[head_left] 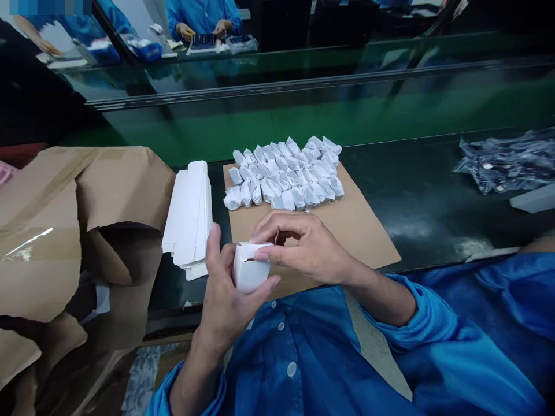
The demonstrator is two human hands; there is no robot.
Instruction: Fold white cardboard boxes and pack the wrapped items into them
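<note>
A small white carton is wrapped in the fingers of my left hand, its upper end tilted toward me. My right hand pinches the carton's top flap between thumb and fingers, and a narrow gap shows along that flap's edge. What lies inside the carton is hidden. Beyond my hands, several rows of small white paper-wrapped bundles rest on a flat brown cardboard sheet. Left of the sheet, a stack of flattened white cartons lies on the dark table.
A large opened cardboard box fills the left side. At the far right are clear plastic bags with dark contents and a white box. A green panel edges the dark bench; people in blue work behind it.
</note>
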